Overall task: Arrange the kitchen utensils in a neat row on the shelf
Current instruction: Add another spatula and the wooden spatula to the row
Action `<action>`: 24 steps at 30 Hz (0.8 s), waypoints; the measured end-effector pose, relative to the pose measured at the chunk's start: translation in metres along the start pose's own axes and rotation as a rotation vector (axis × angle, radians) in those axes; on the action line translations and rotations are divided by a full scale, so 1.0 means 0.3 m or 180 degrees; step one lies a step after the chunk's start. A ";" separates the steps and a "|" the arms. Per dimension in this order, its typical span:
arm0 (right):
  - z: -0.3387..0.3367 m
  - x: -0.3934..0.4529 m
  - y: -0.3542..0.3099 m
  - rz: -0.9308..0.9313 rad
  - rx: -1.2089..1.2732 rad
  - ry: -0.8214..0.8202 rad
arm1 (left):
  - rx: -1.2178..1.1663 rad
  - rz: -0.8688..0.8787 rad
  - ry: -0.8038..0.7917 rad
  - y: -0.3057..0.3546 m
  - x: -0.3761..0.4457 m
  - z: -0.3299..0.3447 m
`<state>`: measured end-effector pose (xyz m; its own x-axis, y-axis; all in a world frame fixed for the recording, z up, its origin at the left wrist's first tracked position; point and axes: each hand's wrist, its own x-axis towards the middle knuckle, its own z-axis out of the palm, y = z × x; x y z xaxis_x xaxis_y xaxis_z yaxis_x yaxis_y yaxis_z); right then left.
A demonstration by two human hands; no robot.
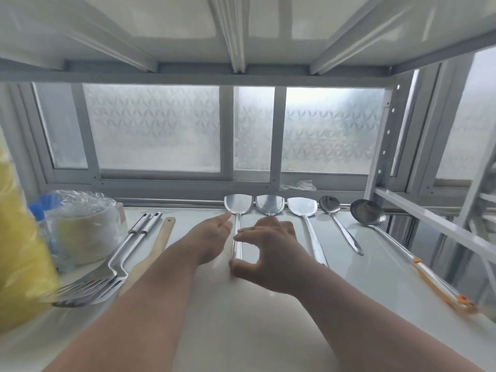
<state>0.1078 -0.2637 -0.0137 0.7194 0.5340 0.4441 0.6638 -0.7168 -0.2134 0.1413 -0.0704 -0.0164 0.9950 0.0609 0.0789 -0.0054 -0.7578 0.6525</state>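
Fingers [243, 232] and thumb of right hand [265, 253] pinched leftmost spatula [237, 229]'s handle; left hand [214, 237] lay open beside it. Best squared parallel with neighbouring spatula [269, 204].

Your two forearms enter from the bottom edge, both bare from the frame's edge to the wrist, with no sleeve showing. Your left hand [214, 234] and right hand [268, 248] are ungloved, and no ring, watch or band is visible on either. Your fingernails appear short and unpainted.
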 end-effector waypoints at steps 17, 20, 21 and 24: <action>0.036 0.049 -0.430 0.0102 -0.0003 -0.0575 | 0.1253 -0.0368 -0.0197 -0.138 -0.480 -0.391; 0.066 0.060 -0.494 0.0090 -0.0074 -0.0783 | 0.1332 -0.0436 -0.0338 -0.172 -0.515 -0.391; 0.076 0.061 -0.511 0.0094 -0.0116 -0.0884 | 0.1339 -0.0472 -0.0357 -0.181 -0.525 -0.391; 0.100 0.052 -0.542 0.0125 -0.0204 -0.1211 | 0.1305 -0.0495 -0.0369 -0.199 -0.540 -0.386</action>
<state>0.0173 -0.1255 0.0017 0.7763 0.6252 0.0797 0.6289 -0.7600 -0.1638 -0.0310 0.0402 0.0193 0.9856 0.1389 -0.0965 0.1616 -0.9415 0.2956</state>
